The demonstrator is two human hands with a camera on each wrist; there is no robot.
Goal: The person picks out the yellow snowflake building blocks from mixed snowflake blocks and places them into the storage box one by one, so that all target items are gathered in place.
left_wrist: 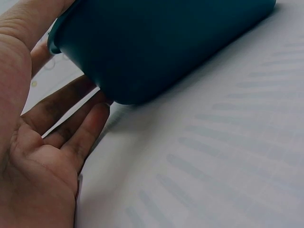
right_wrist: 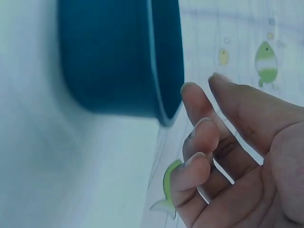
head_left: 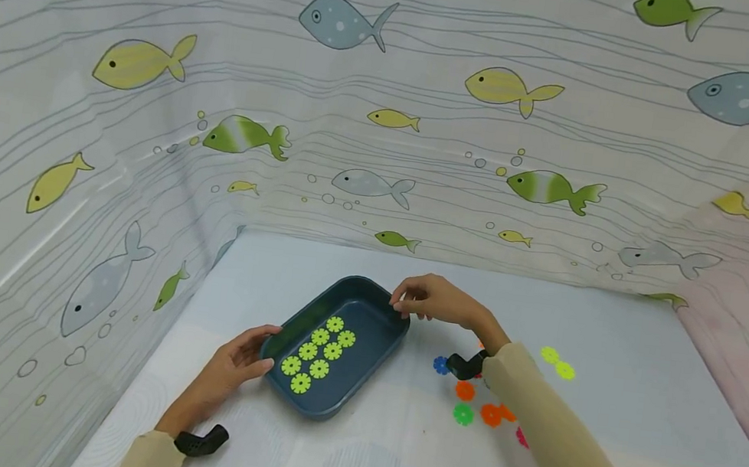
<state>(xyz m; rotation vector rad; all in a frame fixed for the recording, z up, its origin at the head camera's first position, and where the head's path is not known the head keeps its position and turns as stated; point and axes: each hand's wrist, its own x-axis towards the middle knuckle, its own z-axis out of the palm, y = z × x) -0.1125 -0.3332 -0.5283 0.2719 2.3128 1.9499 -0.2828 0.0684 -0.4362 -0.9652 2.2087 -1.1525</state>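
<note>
A dark blue rectangular tray sits on the table, with several yellow-green notched plastic discs lying flat inside in rough rows. My left hand holds the tray's left corner; in the left wrist view its fingertips touch the outer wall near the base. My right hand is beside the tray's far right corner, fingers loosely bent. In the right wrist view, the thumb and forefinger stand slightly apart near the rim, and nothing shows between them.
Right of the tray lie scattered notched discs: a blue one, a green one, orange ones and a pink one, partly under my right forearm. Two yellow-green discs lie farther right. A fish-patterned curtain surrounds the table.
</note>
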